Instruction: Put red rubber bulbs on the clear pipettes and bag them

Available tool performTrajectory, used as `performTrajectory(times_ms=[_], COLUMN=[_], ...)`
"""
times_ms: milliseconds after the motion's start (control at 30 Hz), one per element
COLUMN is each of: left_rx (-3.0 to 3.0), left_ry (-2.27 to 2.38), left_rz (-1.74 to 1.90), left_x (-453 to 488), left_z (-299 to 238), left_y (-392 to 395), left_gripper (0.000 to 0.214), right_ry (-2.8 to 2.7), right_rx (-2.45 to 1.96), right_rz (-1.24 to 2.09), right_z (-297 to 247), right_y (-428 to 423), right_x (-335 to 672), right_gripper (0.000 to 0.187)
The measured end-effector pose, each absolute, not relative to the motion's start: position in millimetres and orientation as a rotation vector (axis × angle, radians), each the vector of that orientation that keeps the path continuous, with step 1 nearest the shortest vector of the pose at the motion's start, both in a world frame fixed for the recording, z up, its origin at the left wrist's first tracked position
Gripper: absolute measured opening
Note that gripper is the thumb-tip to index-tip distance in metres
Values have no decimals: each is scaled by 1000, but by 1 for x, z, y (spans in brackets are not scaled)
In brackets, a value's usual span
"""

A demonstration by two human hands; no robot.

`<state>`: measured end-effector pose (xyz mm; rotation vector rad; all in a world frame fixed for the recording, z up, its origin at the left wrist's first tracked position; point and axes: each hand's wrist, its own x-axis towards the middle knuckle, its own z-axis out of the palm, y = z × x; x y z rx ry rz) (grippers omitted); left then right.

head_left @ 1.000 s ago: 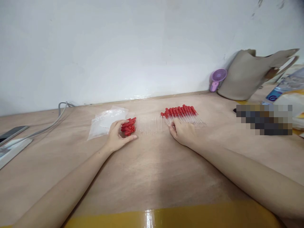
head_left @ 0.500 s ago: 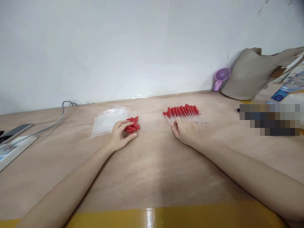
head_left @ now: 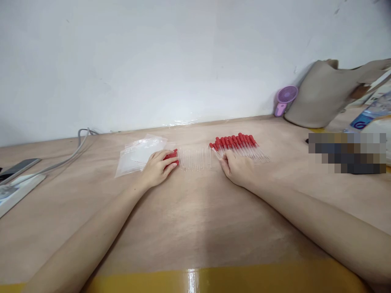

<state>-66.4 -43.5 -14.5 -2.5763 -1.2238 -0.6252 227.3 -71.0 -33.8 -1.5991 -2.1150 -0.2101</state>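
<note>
Left of centre, the left hand [head_left: 157, 169] curls over small red rubbery bulbs [head_left: 175, 154]; whether it pinches one, I can't tell. Right of centre, the right hand [head_left: 238, 169] pinches a slim clear tube [head_left: 216, 153], best held lightly and steadily. Just beyond, red-topped clear tubes [head_left: 233, 141] fan out.

On my feed, a row of thin clear tubes [head_left: 193, 158] lies flat, evenly side by side, running twelve to six o'clock. At their nine o'clock I see loose red bulbs [head_left: 171, 156] in a small heap, partly covered. Towards their two o'clock lie red-topped tubes [head_left: 233, 141], packed close, tops pointing to eleven o'clock. A pinched tube [head_left: 215, 153] slants towards eleven, its near end hidden.
</note>
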Motion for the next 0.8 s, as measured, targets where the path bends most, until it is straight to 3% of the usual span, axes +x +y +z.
performTrajectory(times_ms=[500,800], left_rx=[-2446,-2537], left_ry=[-1170,-1206], left_rz=[-1103,-1365], left_x=[-68,-28], left_z=[-18,-27], left_y=[-44,-73], left_gripper=[11,17], right_ry=[-2172,-2192], right_rx=[-1198,-968], right_rz=[-244,-242], right_z=[-41,-43], right_y=[-61,-65], right_x=[232,231], right_gripper=[17,25])
